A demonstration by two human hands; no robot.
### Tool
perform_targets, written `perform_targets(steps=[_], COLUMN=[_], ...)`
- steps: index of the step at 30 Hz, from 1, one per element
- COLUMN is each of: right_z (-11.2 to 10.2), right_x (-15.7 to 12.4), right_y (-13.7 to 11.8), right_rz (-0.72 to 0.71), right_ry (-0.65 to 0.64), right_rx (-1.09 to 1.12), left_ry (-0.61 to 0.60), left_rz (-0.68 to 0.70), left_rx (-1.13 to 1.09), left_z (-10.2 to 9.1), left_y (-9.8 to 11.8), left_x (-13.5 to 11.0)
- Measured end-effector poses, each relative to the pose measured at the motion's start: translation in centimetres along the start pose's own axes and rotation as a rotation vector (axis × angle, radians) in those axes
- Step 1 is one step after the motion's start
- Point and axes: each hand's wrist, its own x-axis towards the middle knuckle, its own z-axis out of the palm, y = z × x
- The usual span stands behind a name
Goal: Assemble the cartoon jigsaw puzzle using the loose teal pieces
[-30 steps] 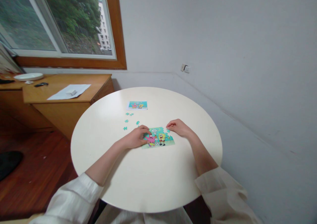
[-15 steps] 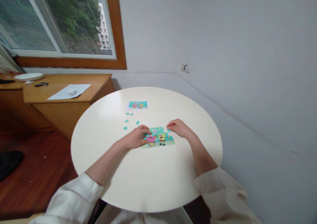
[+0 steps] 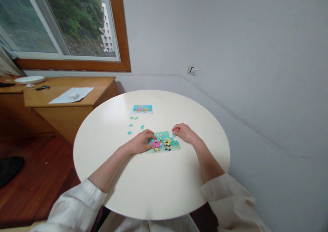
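Note:
A mostly assembled jigsaw puzzle (image 3: pixel 162 144) with cartoon figures on a teal ground lies on the round white table (image 3: pixel 156 184). Its upper right edge is ragged, with a gap at that corner. My left hand (image 3: pixel 140 142) rests at the puzzle's left edge, thumb and fingers apart, fingertips touching it. At the upper right corner my right hand (image 3: pixel 183 132) is closed in a pinch on a small teal jigsaw piece (image 3: pixel 174 135), mostly covered by the fingertips. Several loose teal pieces (image 3: pixel 131 125) lie beyond my left hand.
A reference picture card (image 3: pixel 142 109) lies at the far side of the table. To the left stands a wooden desk (image 3: pixel 102 88) with a paper sheet (image 3: pixel 61 97), a small white block and a white plate (image 3: pixel 30 79). A wall is close on the right.
My right fingertips have shifted very slightly at the puzzle's upper right corner. My left hand and the loose pieces stay where they were.

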Motion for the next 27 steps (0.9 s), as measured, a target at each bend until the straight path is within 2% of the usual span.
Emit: perform_targets(steps=[11,27], right_z=[-0.09,-0.48], right_x=[-0.16,-0.02], right_y=[-0.37,0.04], right_rz=[0.030,0.015], right_ry=[0.014,0.001], right_rx=[0.017,0.076], left_ry=[0.011,0.048], left_rz=[-0.014,-0.012], left_rx=[0.004,-0.019], left_z=[-0.08,0.41], left_y=[0.31,-0.55], left_x=[0.09,0.02])
